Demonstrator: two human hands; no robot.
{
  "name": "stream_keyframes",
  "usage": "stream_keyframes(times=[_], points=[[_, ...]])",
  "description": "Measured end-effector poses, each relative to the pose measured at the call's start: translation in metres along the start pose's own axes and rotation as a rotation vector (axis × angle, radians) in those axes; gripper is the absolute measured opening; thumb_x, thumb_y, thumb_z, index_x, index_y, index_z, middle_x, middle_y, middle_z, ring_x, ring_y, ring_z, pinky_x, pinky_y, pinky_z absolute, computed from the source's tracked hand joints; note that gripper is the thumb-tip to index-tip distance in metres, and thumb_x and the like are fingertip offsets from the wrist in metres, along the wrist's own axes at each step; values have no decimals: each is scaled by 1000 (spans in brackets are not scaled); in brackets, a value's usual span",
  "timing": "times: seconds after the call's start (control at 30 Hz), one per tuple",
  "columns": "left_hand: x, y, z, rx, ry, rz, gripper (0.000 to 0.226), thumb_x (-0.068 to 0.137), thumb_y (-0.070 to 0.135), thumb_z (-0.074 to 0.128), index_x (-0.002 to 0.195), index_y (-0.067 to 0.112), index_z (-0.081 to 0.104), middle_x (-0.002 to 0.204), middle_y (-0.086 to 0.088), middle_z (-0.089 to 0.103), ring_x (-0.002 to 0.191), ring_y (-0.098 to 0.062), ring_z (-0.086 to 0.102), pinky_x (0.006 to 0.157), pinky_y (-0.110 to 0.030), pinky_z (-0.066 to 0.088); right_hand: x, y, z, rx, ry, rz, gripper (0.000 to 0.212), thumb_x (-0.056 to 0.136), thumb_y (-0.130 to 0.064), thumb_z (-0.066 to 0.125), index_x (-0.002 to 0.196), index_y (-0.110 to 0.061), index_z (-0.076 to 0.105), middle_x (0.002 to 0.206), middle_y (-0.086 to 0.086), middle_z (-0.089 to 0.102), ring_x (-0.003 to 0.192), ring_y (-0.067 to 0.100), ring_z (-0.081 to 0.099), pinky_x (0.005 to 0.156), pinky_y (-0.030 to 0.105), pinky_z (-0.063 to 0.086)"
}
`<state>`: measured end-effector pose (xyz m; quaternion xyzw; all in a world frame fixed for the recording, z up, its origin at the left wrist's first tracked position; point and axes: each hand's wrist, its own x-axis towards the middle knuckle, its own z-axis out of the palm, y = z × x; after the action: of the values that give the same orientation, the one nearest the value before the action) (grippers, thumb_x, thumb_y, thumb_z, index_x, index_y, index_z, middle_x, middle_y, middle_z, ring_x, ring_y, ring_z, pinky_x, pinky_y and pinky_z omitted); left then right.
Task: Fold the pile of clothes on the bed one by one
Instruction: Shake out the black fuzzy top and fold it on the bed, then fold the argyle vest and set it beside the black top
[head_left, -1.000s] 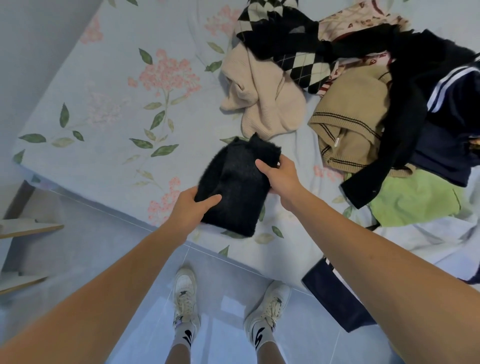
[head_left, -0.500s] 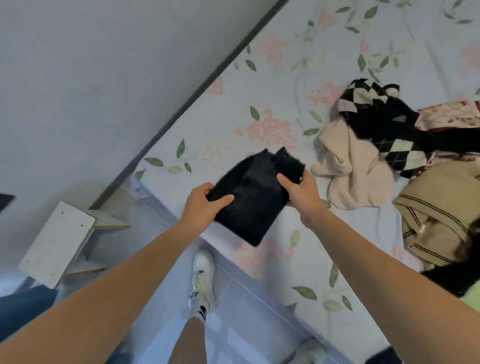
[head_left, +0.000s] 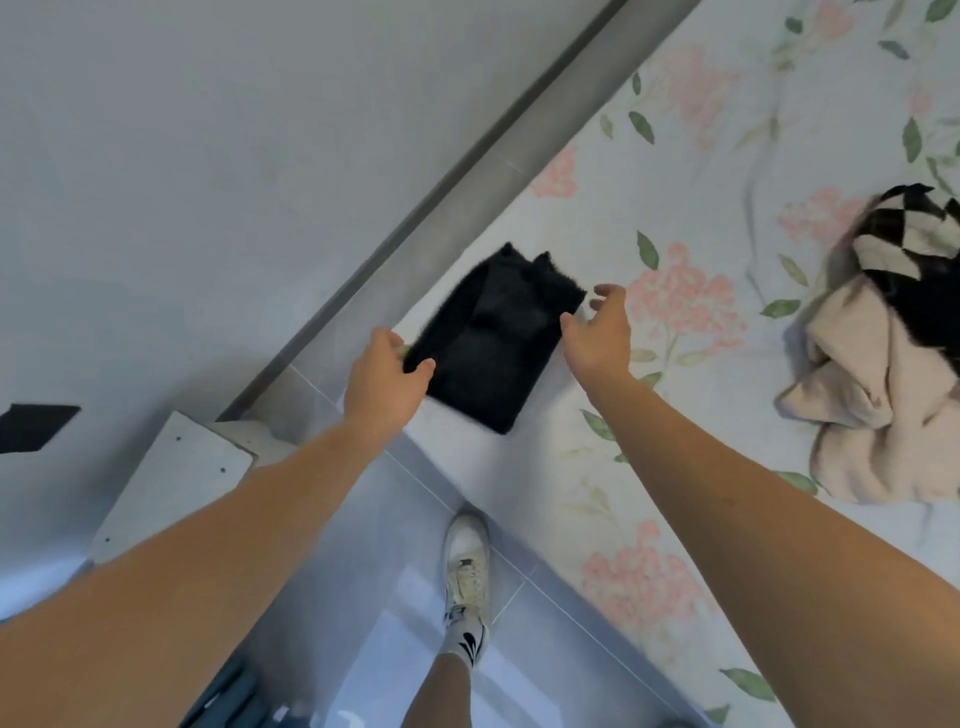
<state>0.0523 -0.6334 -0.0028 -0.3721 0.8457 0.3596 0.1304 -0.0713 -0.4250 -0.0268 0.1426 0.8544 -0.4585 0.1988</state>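
Observation:
A folded black fuzzy garment (head_left: 493, 343) lies on the floral bedsheet (head_left: 649, 441) near the bed's corner by the wall. My left hand (head_left: 382, 379) holds its left edge, thumb on top of the fabric. My right hand (head_left: 597, 338) hovers just off its right edge, fingers spread and relaxed, holding nothing. At the right edge of the view lie a crumpled cream sweater (head_left: 878, 400) and a black-and-white argyle garment (head_left: 914, 260), both unfolded.
A grey wall (head_left: 208, 156) runs along the bed's left side. A white shelf board (head_left: 171, 493) stands on the tiled floor (head_left: 374, 597) at the left. My foot in a white sneaker (head_left: 466, 566) is beside the bed's edge.
The black garment was carried left from the pile to the bed's corner and set down. My right hand has let go of it; the left still holds its edge.

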Motion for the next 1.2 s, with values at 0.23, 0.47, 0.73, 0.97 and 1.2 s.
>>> stream_keyframes(times=[0.23,0.47,0.73,0.97,1.2], points=[[5,-20,36,587,-205,669,68,95,39,65,157,28,39,166,-2,32,153,-28,31,121,-48,33,-17,42,28,-710,-304,-716,64,98,-24,60,158,-20,40,170,7,28,157,29,22,123,50,30],[-10,30,63,591,-58,683,61,85,39,56,138,8,59,148,-19,53,139,-40,47,102,-56,47,-11,62,-21,-527,-206,-607,63,99,-18,57,159,-19,38,169,6,29,159,26,18,128,46,23],[-67,157,164,303,-345,694,59,102,33,57,157,24,38,159,0,40,145,-25,38,112,-44,39,13,145,-242,-626,192,-347,62,91,-11,59,151,-7,46,163,19,37,154,38,29,123,55,29],[-89,318,280,174,-411,744,60,104,32,55,159,28,32,157,-4,42,145,-26,39,110,-39,36,74,184,-407,-796,293,-255,67,102,-26,58,162,-15,30,171,10,23,159,31,15,128,47,20],[-77,417,387,387,-317,880,76,97,33,65,162,32,25,165,-1,30,149,-26,29,114,-47,42,148,225,-485,-796,260,-99,79,94,-32,66,161,-21,25,166,17,26,152,43,22,118,58,35]])
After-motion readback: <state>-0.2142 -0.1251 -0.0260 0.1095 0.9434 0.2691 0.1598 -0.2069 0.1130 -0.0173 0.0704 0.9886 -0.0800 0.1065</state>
